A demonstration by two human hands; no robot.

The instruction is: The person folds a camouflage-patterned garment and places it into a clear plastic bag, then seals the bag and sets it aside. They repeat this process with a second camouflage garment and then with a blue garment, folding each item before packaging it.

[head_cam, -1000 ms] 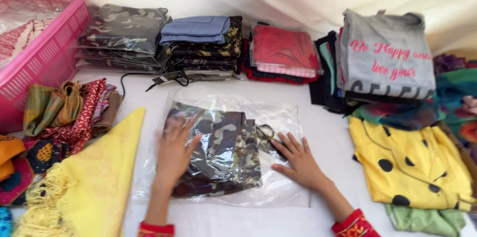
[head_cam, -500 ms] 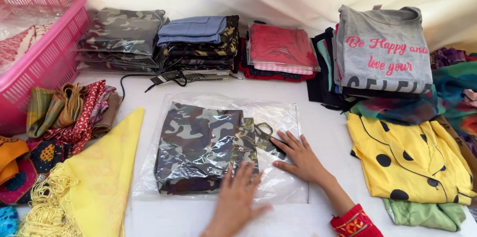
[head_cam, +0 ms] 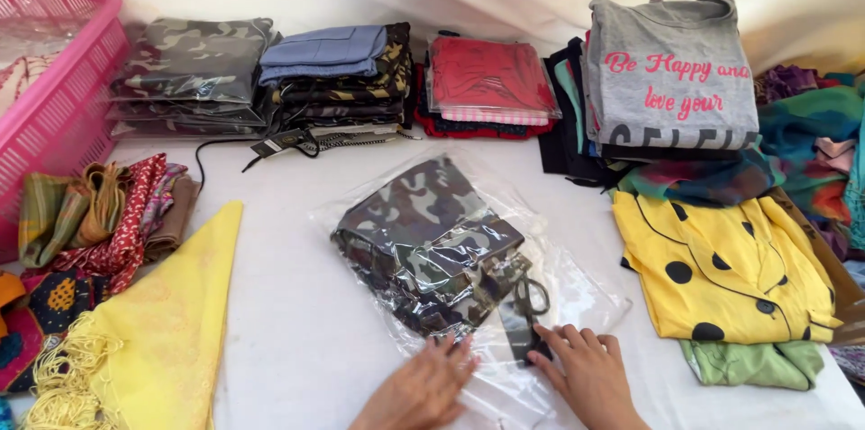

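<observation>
A camouflage garment sealed in a clear plastic bag is being flattened on the white table, in front of the red folded stack. The left hand and right hand are laid open, fingers spread, on the bag's near edge. Folding that loose edge shut is judged the step in hand, calling for even pressure.

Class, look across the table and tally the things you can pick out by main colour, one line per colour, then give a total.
Pink: 1, the basket
Camouflage: 2, the bagged garment under both hands and the bagged stack
Yellow: 2, the fringed cloth and the dotted top
Grey: 1, the lettered shirt
Red: 1, the bagged red garment
Total: 7
</observation>
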